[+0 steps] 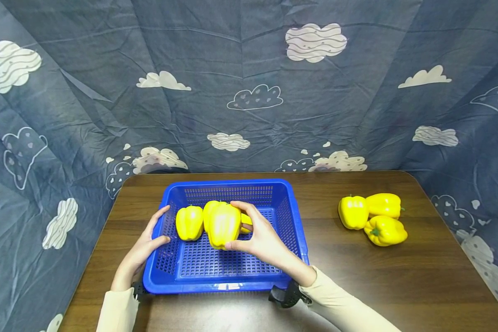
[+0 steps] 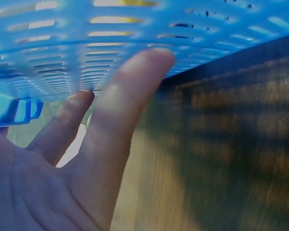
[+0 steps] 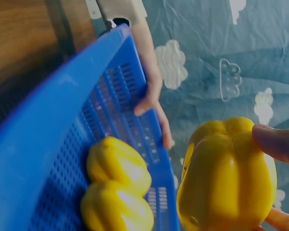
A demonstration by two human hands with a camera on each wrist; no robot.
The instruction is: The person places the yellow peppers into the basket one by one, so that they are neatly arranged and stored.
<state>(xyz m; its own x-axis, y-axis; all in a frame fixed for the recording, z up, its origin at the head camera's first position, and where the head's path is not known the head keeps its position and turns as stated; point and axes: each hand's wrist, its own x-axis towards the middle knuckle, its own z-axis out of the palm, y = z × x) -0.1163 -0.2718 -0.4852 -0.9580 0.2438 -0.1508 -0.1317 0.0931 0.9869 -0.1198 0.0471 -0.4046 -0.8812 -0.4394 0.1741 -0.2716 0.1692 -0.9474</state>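
My right hand [image 1: 265, 240] grips a yellow bell pepper [image 1: 224, 225] between thumb and fingers, over the blue basket [image 1: 228, 288]. The right wrist view shows the same held pepper [image 3: 226, 178] upright, near the basket wall. Inside the basket are a pepper [image 1: 189, 222] at the left, another [image 1: 209, 211] partly behind the held one, and a yellow piece [image 1: 246, 223] partly hidden by my right hand. My left hand [image 1: 139, 249] touches the basket's left side, its thumb and fingers spread and fairly straight; in the left wrist view the left hand [image 2: 86, 139] lies against the slotted wall.
Three more yellow peppers lie close together on the table's right side: one upright [image 1: 353, 212], one on its side [image 1: 383, 205] and one [image 1: 385, 230] in front. Behind the brown wooden table [image 1: 357, 286] hangs a blue-grey cloth [image 1: 257, 60] with cloud patterns.
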